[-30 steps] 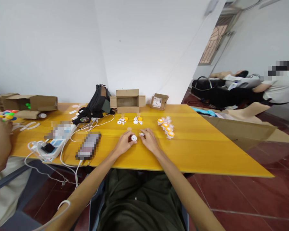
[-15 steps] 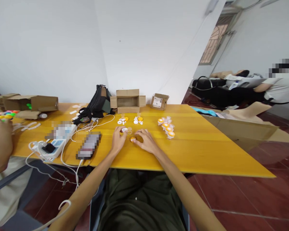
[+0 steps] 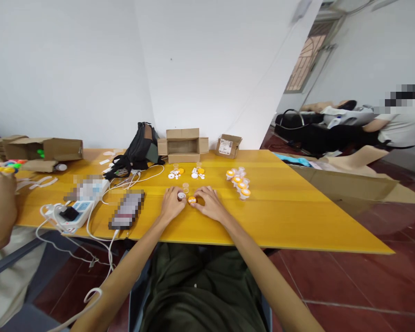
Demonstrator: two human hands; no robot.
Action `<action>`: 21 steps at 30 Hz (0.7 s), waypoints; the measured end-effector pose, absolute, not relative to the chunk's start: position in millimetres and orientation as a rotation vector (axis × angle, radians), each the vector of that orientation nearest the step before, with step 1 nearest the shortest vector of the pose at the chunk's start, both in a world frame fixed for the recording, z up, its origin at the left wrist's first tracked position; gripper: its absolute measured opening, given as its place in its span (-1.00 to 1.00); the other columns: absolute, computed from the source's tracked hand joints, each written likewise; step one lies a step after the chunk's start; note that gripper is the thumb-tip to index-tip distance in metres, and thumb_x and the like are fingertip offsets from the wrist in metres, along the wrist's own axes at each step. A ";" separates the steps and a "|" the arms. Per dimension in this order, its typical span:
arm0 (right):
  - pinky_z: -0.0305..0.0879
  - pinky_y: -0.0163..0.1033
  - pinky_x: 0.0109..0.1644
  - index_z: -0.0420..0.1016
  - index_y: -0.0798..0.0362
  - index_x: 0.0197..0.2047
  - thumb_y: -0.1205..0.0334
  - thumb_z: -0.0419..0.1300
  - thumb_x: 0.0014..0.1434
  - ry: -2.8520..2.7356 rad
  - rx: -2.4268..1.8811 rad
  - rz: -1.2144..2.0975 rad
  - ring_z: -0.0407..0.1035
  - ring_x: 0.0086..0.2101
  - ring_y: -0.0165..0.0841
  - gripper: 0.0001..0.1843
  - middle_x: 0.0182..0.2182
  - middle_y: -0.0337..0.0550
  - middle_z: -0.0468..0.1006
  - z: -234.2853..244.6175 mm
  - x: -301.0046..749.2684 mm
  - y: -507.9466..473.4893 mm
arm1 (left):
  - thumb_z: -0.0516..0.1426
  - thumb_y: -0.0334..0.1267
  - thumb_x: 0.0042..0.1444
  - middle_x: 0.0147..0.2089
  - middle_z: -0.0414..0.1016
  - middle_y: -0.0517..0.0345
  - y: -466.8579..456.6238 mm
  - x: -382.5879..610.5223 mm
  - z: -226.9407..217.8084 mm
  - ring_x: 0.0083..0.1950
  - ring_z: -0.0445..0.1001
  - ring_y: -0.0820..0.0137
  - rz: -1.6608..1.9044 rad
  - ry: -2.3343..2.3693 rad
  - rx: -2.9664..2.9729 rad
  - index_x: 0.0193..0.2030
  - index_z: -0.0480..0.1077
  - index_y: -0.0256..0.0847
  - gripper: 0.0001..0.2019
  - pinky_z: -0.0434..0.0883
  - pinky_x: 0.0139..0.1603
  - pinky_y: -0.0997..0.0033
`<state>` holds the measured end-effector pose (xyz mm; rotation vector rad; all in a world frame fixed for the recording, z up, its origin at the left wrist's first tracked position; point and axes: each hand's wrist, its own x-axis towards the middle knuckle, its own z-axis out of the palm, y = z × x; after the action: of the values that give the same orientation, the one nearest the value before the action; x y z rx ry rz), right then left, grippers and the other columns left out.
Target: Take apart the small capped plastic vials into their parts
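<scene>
- Head view: both of the person's bare forearms reach over the near edge of the yellow surface (image 3: 297,212), and the hands meet close together at its middle.
- Left hand (image 3: 171,206) rests low on the surface, thumb and forefinger closed on a white cap (image 3: 181,195).
- Right hand (image 3: 211,204) lies knuckles up with its fingertips against an orange cap (image 3: 192,200). I cannot tell whether it grips the cap or only touches it.
- The two caps sit just beside each other between the hands, on or just above the surface.
- A clear cup (image 3: 186,186) stands just behind them.
- Farther back lie loose pieces (image 3: 176,174) in white and orange, and to the right is a cluster of orange-lidded cups (image 3: 240,183).
- An open box (image 3: 183,145) stands against the wall, with a black bag (image 3: 138,150) to its left.
- A power strip (image 3: 74,214) with white cables lies well to the left.
- Another person's hand (image 3: 0,210) shows at the far left edge.
</scene>
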<state>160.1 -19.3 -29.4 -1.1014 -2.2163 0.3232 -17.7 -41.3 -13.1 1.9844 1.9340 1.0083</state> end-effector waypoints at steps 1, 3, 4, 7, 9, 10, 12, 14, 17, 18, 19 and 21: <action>0.21 -0.09 0.00 0.54 -0.04 -0.22 0.19 0.32 0.16 -2.212 -1.095 0.324 0.32 -0.08 -0.18 -0.90 -0.14 -0.10 0.53 -29.5 160.0 -19.3 | 0.16 -0.41 0.01 -0.21 0.52 0.03 -40.9 -18.0 -13.8 -0.01 0.46 0.13 1.002 1.938 1.999 -0.31 0.42 -0.13 -0.89 0.40 0.07 0.14; 0.22 -0.09 -0.01 0.55 -0.06 -0.20 0.20 0.31 0.16 -2.198 -1.081 0.327 0.32 -0.07 -0.18 -0.88 -0.13 -0.10 0.54 -29.3 160.1 -19.1 | 0.17 -0.39 0.02 -0.21 0.51 0.02 -40.0 -18.7 -15.9 -0.01 0.45 0.12 0.996 1.935 2.024 -0.31 0.42 -0.12 -0.90 0.40 0.08 0.13; 0.23 -0.09 -0.01 0.55 -0.06 -0.18 0.23 0.30 0.15 -2.186 -1.080 0.328 0.33 -0.07 -0.17 -0.87 -0.12 -0.10 0.54 -29.2 160.4 -18.6 | 0.17 -0.38 0.02 -0.20 0.51 0.02 -39.6 -19.2 -17.1 -0.01 0.45 0.11 1.001 1.933 2.029 -0.31 0.42 -0.12 -0.90 0.40 0.08 0.12; 0.25 -0.08 0.01 0.54 -0.06 -0.13 0.37 0.21 0.12 -2.113 -1.119 0.306 0.35 -0.06 -0.16 -0.75 -0.10 -0.11 0.55 -30.2 162.3 -15.1 | 0.18 -0.37 0.02 -0.11 0.52 -0.01 -37.8 -21.1 -21.6 0.03 0.45 0.08 1.046 1.923 2.010 -0.23 0.42 -0.13 -0.85 0.39 0.12 0.08; 0.26 -0.07 0.03 0.54 -0.05 -0.11 0.44 0.15 0.08 -2.041 -1.177 0.269 0.37 -0.08 -0.16 -0.67 -0.12 -0.11 0.56 -32.6 164.5 -11.3 | 0.19 -0.38 0.01 -0.03 0.51 -0.04 -36.3 -22.7 -24.8 0.08 0.44 0.07 1.096 1.888 1.991 -0.13 0.41 -0.14 -0.76 0.38 0.16 0.05; 0.26 -0.06 0.04 0.54 -0.04 -0.11 0.45 0.13 0.09 -2.003 -1.216 0.248 0.38 -0.08 -0.15 -0.66 -0.13 -0.10 0.56 -34.2 165.6 -9.3 | 0.20 -0.38 0.01 0.01 0.51 -0.04 -35.4 -23.5 -26.3 0.10 0.44 0.07 1.122 1.852 1.987 -0.08 0.40 -0.14 -0.71 0.37 0.17 0.05; 0.27 -0.06 0.03 0.55 -0.03 -0.11 0.42 0.12 0.12 -1.945 -1.303 0.211 0.39 -0.09 -0.14 -0.69 -0.15 -0.07 0.56 -37.8 167.7 -5.8 | 0.20 -0.40 0.01 0.05 0.52 -0.03 -33.7 -24.9 -28.8 0.13 0.44 0.09 1.163 1.751 1.987 0.01 0.38 -0.13 -0.62 0.36 0.19 0.05; 0.28 -0.08 -0.01 0.56 -0.03 -0.16 0.38 0.15 0.16 -1.939 -1.369 0.190 0.40 -0.11 -0.13 -0.77 -0.17 -0.04 0.57 -40.7 169.3 -3.8 | 0.20 -0.43 0.01 0.05 0.53 -0.02 -32.5 -25.5 -30.5 0.13 0.46 0.12 1.179 1.657 1.975 0.06 0.36 -0.12 -0.57 0.37 0.20 0.07; 0.30 -0.13 -0.06 0.57 -0.04 -0.25 0.36 0.18 0.18 -1.990 -1.362 0.187 0.42 -0.17 -0.17 -0.84 -0.23 -0.06 0.58 -42.5 170.1 -3.1 | 0.19 -0.47 0.01 0.04 0.54 -0.01 -32.1 -25.1 -31.4 0.13 0.47 0.15 1.180 1.591 1.938 0.08 0.35 -0.11 -0.54 0.38 0.20 0.09; 0.30 -0.14 -0.07 0.56 -0.04 -0.27 0.37 0.18 0.18 -1.999 -1.345 0.191 0.43 -0.18 -0.19 -0.85 -0.24 -0.07 0.59 -42.5 170.1 -3.2 | 0.18 -0.48 0.00 0.04 0.54 -0.01 -32.2 -24.8 -31.5 0.14 0.47 0.15 1.179 1.584 1.929 0.08 0.35 -0.11 -0.53 0.38 0.20 0.09; 0.31 -0.15 -0.06 0.56 -0.04 -0.29 0.37 0.18 0.19 -1.998 -1.332 0.199 0.43 -0.19 -0.20 -0.85 -0.26 -0.08 0.59 -42.3 170.0 -3.4 | 0.17 -0.49 -0.01 0.04 0.54 0.00 -32.3 -24.5 -31.5 0.15 0.47 0.16 1.178 1.583 1.923 0.08 0.35 -0.11 -0.53 0.38 0.20 0.10; 0.32 -0.17 -0.06 0.54 -0.03 -0.31 0.38 0.18 0.19 -1.982 -1.323 0.229 0.44 -0.21 -0.23 -0.85 -0.28 -0.10 0.59 -41.9 169.6 -3.7 | 0.17 -0.51 -0.03 0.04 0.53 0.00 -32.5 -23.8 -31.4 0.14 0.47 0.17 1.181 1.586 1.914 0.07 0.35 -0.12 -0.52 0.39 0.20 0.11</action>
<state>169.6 -3.7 -41.9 -1.3226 -1.9818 0.2293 -23.8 -32.5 -31.4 1.9136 1.5862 1.1813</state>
